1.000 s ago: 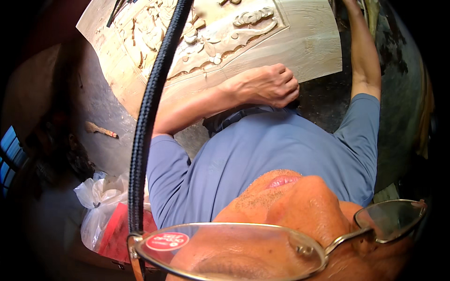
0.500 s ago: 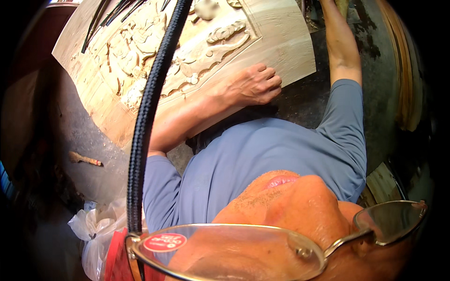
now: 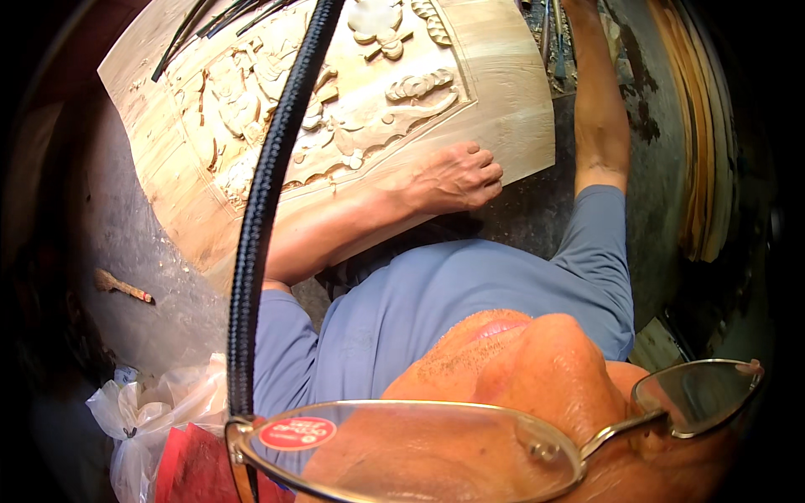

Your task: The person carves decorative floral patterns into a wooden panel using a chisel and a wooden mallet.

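The left hand [image 3: 461,178] keeps its loose fist at the near edge of a broad, pale wooden board with raised carving [image 3: 511,96], as it does a moment ago. The view has shifted: where the right hand [image 3: 580,7] is earlier lost past the upper edge, part of it now shows there, with slim, dark-handled tools [image 3: 546,35] just left of its wrist. For the work, this puts the outstretched right arm beside the tools, away from the carving. The two hands are well apart. The left one's fingers are curled in, and whether anything is inside them is hidden; the right one's fingers are cut off, so I cannot tell whether they grip anything.

The board lies just beyond the left hand, its near edge along that forearm. Its face is cream-coloured, lightly grained, and carved in relief: a cloud-like scroll [image 3: 419,85] just above the left hand, a round disc [image 3: 375,18] farther off, and a scalloped band. Long, thin black rods [image 3: 180,42] lie across its far left corner, well away from both hands.
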{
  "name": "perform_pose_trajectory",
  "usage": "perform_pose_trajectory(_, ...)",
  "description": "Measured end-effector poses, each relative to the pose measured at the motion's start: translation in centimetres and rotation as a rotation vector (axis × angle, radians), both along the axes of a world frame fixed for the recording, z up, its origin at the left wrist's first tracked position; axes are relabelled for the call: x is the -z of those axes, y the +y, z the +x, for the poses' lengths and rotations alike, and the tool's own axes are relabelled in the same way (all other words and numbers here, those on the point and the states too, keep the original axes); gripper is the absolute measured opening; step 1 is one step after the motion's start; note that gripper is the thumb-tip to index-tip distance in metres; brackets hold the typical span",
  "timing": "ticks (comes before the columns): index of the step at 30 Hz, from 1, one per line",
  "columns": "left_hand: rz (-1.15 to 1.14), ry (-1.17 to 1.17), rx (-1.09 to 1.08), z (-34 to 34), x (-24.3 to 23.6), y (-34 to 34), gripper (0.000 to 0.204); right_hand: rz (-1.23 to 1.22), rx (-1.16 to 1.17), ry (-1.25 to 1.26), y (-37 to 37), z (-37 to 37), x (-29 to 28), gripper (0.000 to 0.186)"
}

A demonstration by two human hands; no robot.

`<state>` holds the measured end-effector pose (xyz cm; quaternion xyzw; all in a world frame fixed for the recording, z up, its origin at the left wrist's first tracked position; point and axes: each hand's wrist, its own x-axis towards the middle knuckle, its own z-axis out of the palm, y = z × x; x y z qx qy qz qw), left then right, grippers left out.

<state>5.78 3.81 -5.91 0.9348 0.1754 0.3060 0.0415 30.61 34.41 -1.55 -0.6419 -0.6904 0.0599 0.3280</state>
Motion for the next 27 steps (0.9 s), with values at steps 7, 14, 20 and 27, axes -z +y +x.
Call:
perform_pose_trajectory(7,-0.004,-0.016,-0.014,-0.4,-0.1,0.3,0.012,0.000,-0.090,0.223,0.6,-5.6,-1.3,0.026)
perform_pose_trajectory(14,0.013,-0.145,-0.075,-0.6,-0.6,0.2,0.017,-0.043,-0.192,0.596,-0.5,-8.1,-2.1,0.027)
perform_pose_trajectory(20,-0.011,-0.349,-0.129,-0.6,-2.0,0.9,0.035,-0.204,-0.319,0.983,-6.3,-5.6,-1.0,0.028)
perform_pose_trajectory(27,-0.016,-0.515,-0.310,1.3,-4.9,3.1,0.058,-0.412,-0.449,1.215,-21.9,-4.4,1.9,0.021)
